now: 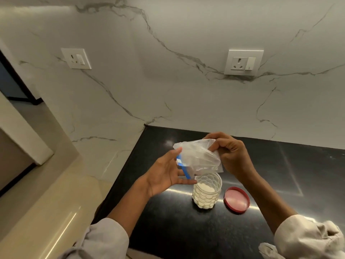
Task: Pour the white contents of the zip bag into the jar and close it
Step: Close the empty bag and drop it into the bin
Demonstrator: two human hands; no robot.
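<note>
While the zip bag (198,157) hangs tilted over the jar (206,190), both hands work together to guide the powder down. The right hand (231,156) pinches the closed bottom end of the bag and lifts it high, I think so that the white contents slide toward the mouth. The left hand (168,172) is on the other side, its thumb and fingers stretched out against the blue zip strip (183,168), probably to keep the opening wide and aimed into the jar. The jar stands directly under both hands on the black counter (168,221), already more than half full of white powder, and the bag looks almost empty. The red lid (236,199) lies flat just beside the jar, below the right hand, ready for closing. No brand, label or writing can be read on the bag, jar or lid.
</note>
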